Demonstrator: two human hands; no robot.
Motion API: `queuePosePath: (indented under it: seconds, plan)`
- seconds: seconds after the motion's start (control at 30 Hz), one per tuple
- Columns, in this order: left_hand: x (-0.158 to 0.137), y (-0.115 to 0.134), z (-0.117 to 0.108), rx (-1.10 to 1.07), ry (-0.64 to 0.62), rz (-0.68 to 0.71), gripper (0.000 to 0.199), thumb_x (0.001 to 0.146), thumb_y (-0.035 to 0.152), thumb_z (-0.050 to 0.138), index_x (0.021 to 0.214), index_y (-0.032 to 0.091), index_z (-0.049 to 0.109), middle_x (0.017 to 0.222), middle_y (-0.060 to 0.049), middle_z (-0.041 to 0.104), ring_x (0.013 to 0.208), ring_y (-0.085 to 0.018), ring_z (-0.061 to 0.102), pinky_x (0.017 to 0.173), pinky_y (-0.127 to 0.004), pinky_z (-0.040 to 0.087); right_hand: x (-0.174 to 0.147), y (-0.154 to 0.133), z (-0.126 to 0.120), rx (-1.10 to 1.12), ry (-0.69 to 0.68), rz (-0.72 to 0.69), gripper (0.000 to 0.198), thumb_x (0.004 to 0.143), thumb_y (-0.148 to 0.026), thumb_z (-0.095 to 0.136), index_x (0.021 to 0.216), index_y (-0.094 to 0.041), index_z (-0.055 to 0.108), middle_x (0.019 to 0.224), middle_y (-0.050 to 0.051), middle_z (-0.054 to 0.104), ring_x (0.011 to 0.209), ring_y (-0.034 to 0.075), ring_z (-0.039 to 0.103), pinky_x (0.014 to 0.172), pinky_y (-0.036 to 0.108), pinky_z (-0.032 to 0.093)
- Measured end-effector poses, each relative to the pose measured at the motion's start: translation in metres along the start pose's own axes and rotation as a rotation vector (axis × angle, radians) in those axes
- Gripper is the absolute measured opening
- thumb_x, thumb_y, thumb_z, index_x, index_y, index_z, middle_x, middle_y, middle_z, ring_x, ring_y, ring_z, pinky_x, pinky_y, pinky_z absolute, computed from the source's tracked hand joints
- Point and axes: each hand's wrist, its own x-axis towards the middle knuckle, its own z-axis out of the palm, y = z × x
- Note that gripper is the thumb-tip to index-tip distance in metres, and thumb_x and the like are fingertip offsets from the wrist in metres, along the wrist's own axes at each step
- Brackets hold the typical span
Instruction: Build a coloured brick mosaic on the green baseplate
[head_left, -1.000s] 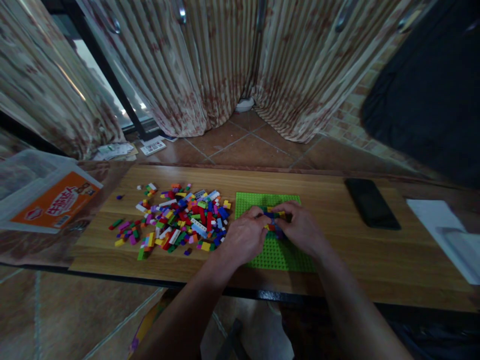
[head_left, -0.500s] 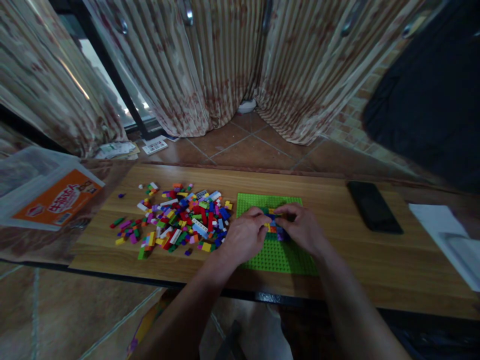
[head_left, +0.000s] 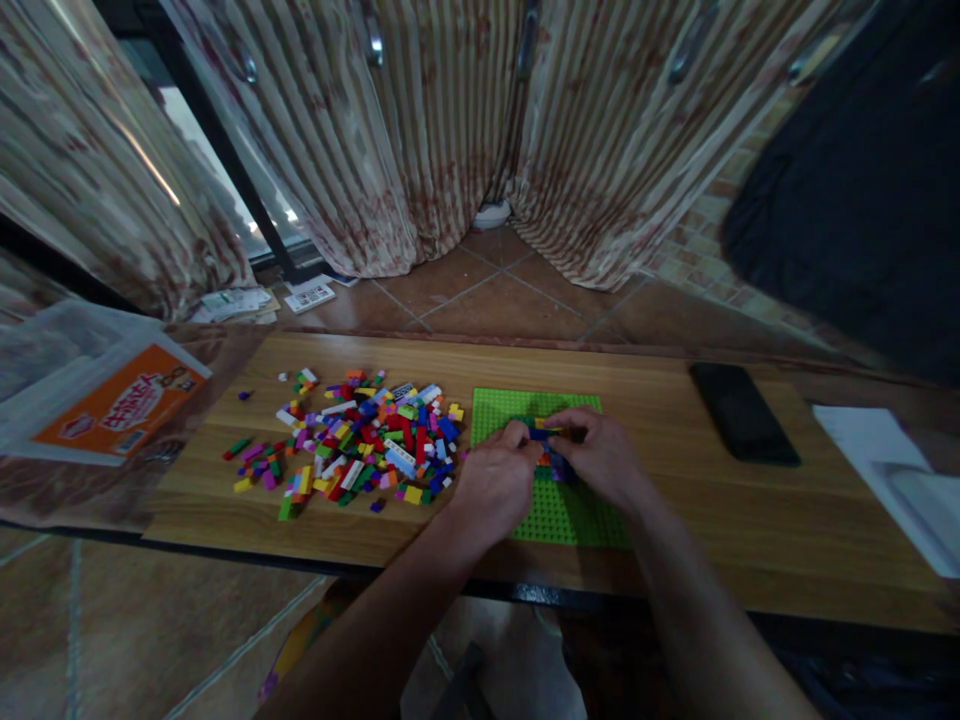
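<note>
A green studded baseplate point(head_left: 574, 520) lies on the wooden table, partly under both hands. Near its middle stands a low cluster of coloured building bricks point(head_left: 555, 465), in blue, orange, green and yellow, partly covered by fingers. My left hand point(head_left: 499, 480) is closed at the cluster's left side, its fingertips pressed together against the bricks. From the right, my right hand point(head_left: 596, 450) curls its thumb and fingers onto the cluster's upper edge, by a dark blue brick point(head_left: 540, 434). Whether either hand pinches a loose brick is hidden.
A pile of loose bricks point(head_left: 375, 440) spreads over the table's left half. A clear plastic box point(head_left: 97, 390) with an orange label stands at the far left. To the right lie a black phone point(head_left: 742, 412) and white paper point(head_left: 870, 450). Curtains point(head_left: 442, 150) hang behind.
My left hand has shifted slightly right and turned, now covering more of the cluster's left side. My right hand stays nearly in place. The view has moved a little.
</note>
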Motion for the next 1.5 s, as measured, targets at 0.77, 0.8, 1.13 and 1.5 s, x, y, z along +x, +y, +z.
queuePosePath:
  seconds: [0.77,0.8,1.13,1.5]
  plan:
    - [-0.001,-0.012,0.006,-0.237,0.147,-0.045,0.023,0.092,0.018,0.043,0.096,0.019,0.065,0.099,-0.004,0.062,0.087,-0.017,0.062,0.08,-0.028,0.052,0.002,-0.005,0.012,-0.17,0.099,-0.09,0.017,0.081,-0.03,0.057,0.073,-0.021,0.07,0.08,0.006,0.069,0.079,0.023,0.062,0.078,0.04,0.047]
    - [-0.001,-0.013,0.006,-0.249,0.155,-0.045,0.023,0.092,0.018,0.043,0.096,0.018,0.066,0.098,-0.004,0.062,0.087,-0.017,0.063,0.08,-0.028,0.052,0.002,-0.005,0.013,-0.184,0.106,-0.09,0.018,0.081,-0.031,0.057,0.072,-0.021,0.069,0.08,0.006,0.069,0.078,0.023,0.061,0.078,0.04,0.047]
    - [0.0,-0.015,0.004,-0.324,0.176,-0.108,0.023,0.092,0.017,0.044,0.096,0.018,0.066,0.096,-0.006,0.063,0.088,-0.017,0.063,0.085,-0.03,0.052,0.003,-0.008,0.014,-0.236,0.126,-0.11,0.02,0.083,-0.033,0.056,0.07,-0.021,0.067,0.076,0.007,0.068,0.075,0.024,0.06,0.075,0.041,0.045]
    - [0.003,-0.017,0.003,-0.323,0.154,-0.138,0.021,0.089,0.016,0.046,0.096,0.017,0.066,0.093,-0.007,0.064,0.089,-0.019,0.063,0.086,-0.031,0.051,0.003,-0.009,0.013,-0.211,0.126,-0.076,0.02,0.082,-0.033,0.057,0.072,-0.02,0.069,0.077,0.008,0.069,0.074,0.024,0.061,0.075,0.04,0.045]
